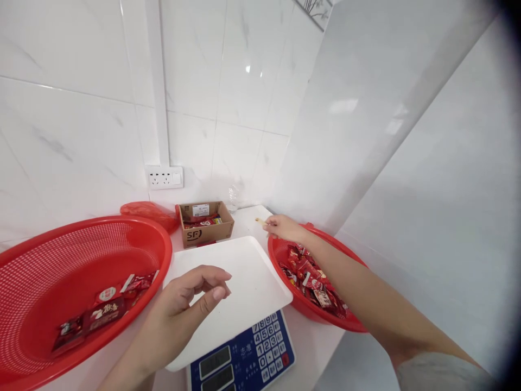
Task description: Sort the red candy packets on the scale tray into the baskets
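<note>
My left hand (191,304) hovers over the near left side of the white scale pan (240,271), fingers loosely curled and nothing visible in them. Thumb and forefinger leave a gap. My right hand (283,227) reaches past the far left rim of the right red basket (280,266), pinching a small, thin, pale yellow piece (260,221) with a darker tip. Red-wrapped snack packets (313,279) lie in that basket, partly hidden by my forearm. Beneath the pan, the blue scale (244,353) shows its keypad and dark displays.
At left stands a larger red basket (24,304) with several red packets (106,312). Behind the scale sit an open cardboard box (207,234) holding packets, a red plastic bag (148,213) and a clear plastic item (233,196). Tiled walls and a socket (166,177) bound the back.
</note>
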Tool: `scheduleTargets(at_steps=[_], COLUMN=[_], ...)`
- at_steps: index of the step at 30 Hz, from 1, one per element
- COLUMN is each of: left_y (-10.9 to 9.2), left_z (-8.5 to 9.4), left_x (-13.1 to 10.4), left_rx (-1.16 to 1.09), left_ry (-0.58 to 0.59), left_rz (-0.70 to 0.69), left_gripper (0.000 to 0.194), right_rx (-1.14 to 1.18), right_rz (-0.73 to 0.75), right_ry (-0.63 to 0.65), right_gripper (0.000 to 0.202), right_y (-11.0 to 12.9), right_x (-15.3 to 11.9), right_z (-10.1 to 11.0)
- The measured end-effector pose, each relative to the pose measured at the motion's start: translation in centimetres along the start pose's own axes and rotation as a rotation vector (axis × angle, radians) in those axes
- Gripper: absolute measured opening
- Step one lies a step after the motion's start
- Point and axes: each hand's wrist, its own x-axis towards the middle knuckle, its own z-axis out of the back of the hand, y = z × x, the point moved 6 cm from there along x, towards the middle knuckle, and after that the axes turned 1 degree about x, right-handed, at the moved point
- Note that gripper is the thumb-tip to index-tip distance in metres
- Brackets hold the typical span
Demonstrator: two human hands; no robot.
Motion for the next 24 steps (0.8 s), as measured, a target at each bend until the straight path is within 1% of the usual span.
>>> scheduleTargets(at_steps=[2, 5, 7, 9, 10, 12, 16, 18, 19, 21, 22, 24], left_y=[0.0, 0.0, -0.1, -0.4, -0.5, -0.7, -0.5, -0.3, -0.1, 0.2, 0.4, 0.7], left_z=[0.0, 0.1, 0.3, 0.5, 0.6, 0.8, 1.2, 1.4, 1.5, 1.4, 1.2, 0.8], left_x=[-0.2, -0.5, -0.7, -0.9, -1.0, -0.9, -0.6, -0.5, -0.4, -0.3, -0.2, 0.0], left_rx=[0.001, 0.011, 0.017, 0.015, 0.013, 0.005, -0.015, -0.028, -0.036, -0.046, -0.046, -0.034], left_ry=[0.007, 0.015, 0.013, 0.002, -0.002, -0.009, -0.03, -0.035, -0.037, -0.036, -0.028, -0.004], left_rz=[-0.01, -0.018, -0.018, -0.02, -0.019, -0.012, 0.001, 0.002, 0.005, 0.019, 0.028, 0.051], left_gripper=[0.018, 0.018, 0.017, 0.017, 0.017, 0.018, 0.019, 0.018, 0.017, 0.017, 0.017, 0.018], right_rx=[0.115, 0.266, 0.317, 0.319, 0.303, 0.241, 0.052, -0.034, -0.072, -0.134, -0.159, -0.2], right_rz=[0.063, 0.184, 0.236, 0.252, 0.248, 0.222, 0.113, 0.05, 0.022, -0.007, -0.009, 0.005], right_ry=[-0.029, -0.124, -0.147, -0.136, -0.128, -0.121, -0.148, -0.124, -0.084, 0.04, 0.11, 0.228], right_gripper=[0.028, 0.037, 0.04, 0.039, 0.037, 0.032, 0.026, 0.027, 0.028, 0.029, 0.03, 0.032], right_y=[2.9, 6.6, 7.8, 7.6, 6.9, 4.7, -1.8, -5.1, -6.5, -8.7, -9.4, -10.1], right_x=[1.2, 2.3, 2.3, 1.7, 1.3, 0.3, -2.2, -3.6, -4.2, -5.4, -5.9, -6.7], right_z=[-0.6, -0.2, 0.1, 0.0, -0.1, -0.2, 0.2, 0.3, 0.0, -1.0, -1.8, -3.6])
